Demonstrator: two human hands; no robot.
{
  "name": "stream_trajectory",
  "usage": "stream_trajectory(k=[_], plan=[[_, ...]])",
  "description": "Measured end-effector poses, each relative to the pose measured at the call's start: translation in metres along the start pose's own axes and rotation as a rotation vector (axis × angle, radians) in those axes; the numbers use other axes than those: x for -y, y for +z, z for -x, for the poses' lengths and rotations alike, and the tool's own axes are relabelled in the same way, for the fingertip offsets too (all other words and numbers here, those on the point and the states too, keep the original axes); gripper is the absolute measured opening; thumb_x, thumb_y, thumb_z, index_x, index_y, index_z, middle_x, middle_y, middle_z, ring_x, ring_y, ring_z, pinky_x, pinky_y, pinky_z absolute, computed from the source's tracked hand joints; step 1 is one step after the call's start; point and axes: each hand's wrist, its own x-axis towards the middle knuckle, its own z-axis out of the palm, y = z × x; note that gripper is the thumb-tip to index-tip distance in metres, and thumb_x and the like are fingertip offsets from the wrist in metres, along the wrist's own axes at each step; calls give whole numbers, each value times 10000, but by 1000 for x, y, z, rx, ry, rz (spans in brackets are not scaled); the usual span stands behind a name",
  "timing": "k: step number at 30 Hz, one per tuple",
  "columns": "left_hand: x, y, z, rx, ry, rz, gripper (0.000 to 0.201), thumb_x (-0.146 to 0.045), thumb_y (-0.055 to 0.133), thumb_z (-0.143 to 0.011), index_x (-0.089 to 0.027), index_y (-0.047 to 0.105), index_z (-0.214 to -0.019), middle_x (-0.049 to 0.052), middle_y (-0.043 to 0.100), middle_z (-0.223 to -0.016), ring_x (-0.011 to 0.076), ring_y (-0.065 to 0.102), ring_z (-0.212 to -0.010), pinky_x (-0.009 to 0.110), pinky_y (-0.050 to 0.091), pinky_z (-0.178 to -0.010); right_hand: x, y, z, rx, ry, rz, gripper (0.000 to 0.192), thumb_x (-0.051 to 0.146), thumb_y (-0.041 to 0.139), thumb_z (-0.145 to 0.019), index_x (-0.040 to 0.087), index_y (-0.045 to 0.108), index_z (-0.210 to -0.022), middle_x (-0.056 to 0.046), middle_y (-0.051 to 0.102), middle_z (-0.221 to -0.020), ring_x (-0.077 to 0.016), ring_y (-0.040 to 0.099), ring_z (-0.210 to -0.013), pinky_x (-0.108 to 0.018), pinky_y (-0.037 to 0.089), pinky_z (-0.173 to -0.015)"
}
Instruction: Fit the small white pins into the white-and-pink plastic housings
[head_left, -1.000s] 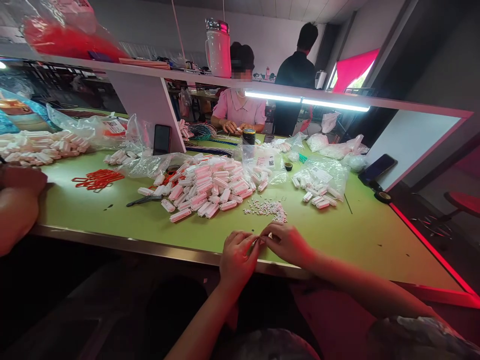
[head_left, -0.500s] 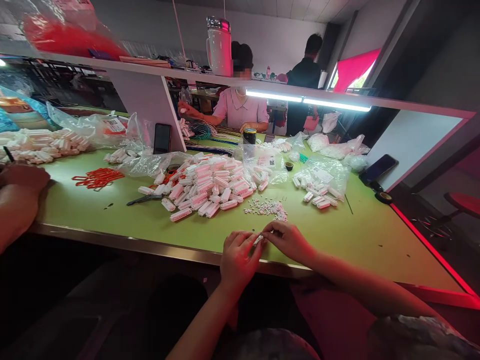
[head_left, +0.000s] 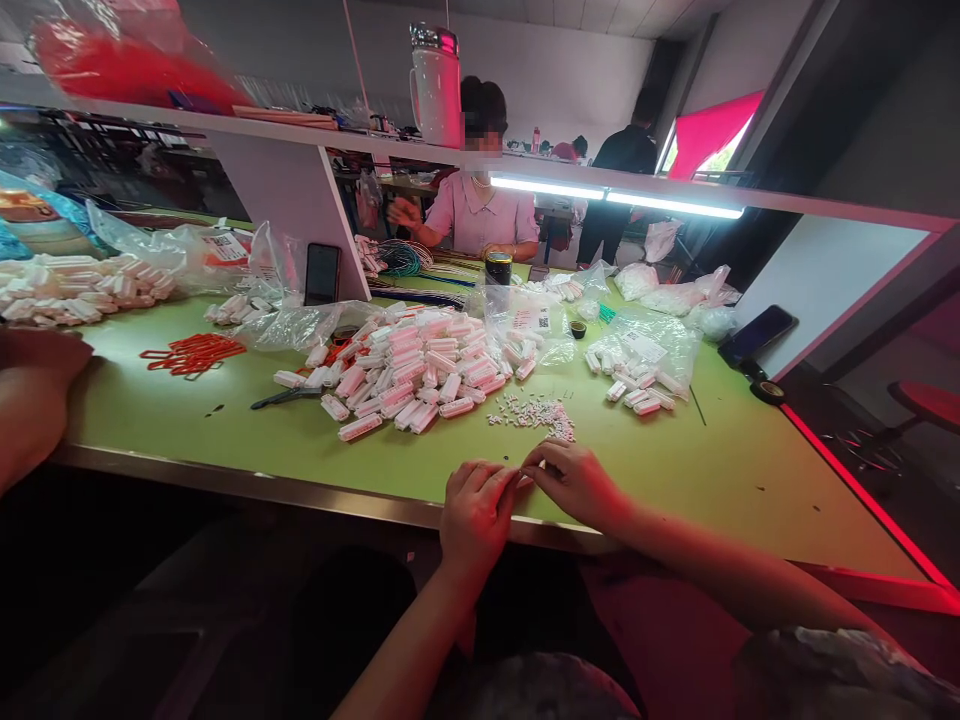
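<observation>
My left hand (head_left: 478, 508) is closed around a white plastic connector housing (head_left: 526, 481) at the table's near edge, mostly hidden by the fingers. My right hand (head_left: 576, 482) meets it from the right, its thumb and forefinger pinched together against the piece. Whatever sits in that pinch is too small to make out. Just beyond the hands lies a scatter of tiny white parts (head_left: 541, 414). To their left rises a large heap of white connector housings (head_left: 427, 365).
Pliers or scissors with dark handles (head_left: 289, 395) lie left of the heap, near orange strips (head_left: 193, 354). A bag of housings (head_left: 652, 350) is at right, with a phone (head_left: 757, 335) behind. A neighbour's hand (head_left: 37, 370) rests at far left; another person (head_left: 484, 215) sits opposite.
My fingers have closed further over the white housing, so less of it shows. The person opposite has raised a hand, and the standing person behind has shifted right.
</observation>
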Motion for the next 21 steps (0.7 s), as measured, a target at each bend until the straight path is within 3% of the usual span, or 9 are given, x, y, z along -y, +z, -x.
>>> stream_trajectory(k=[14,18,21], plan=[[0,-1,-4,-19,-29,108,154,-228,580,-968,-200,720,-1026,55,699,-903,212,598,-870,366,496,-827,-5,1,-4,-14,20,-78,140,244,552,-964,207,610,-843,-13,658,-831,-144,602,-774,-261,469,-736],[3,-6,-5,18,-73,123,284,-309,647,-932,-205,669,-1196,68,679,-980,229,600,-930,392,503,-870,-12,-7,-7,-15,-8,-34,144,237,529,-979,205,588,-851,-17,646,-841,-151,594,-789,-267,462,-740],[7,-7,-4,119,-123,73,355,-331,712,-877,-213,665,-1209,73,664,-1029,253,595,-968,428,505,-894,-16,-12,-6,48,-69,52,152,231,490,-1004,204,584,-887,-33,641,-876,-162,596,-826,-275,459,-756]])
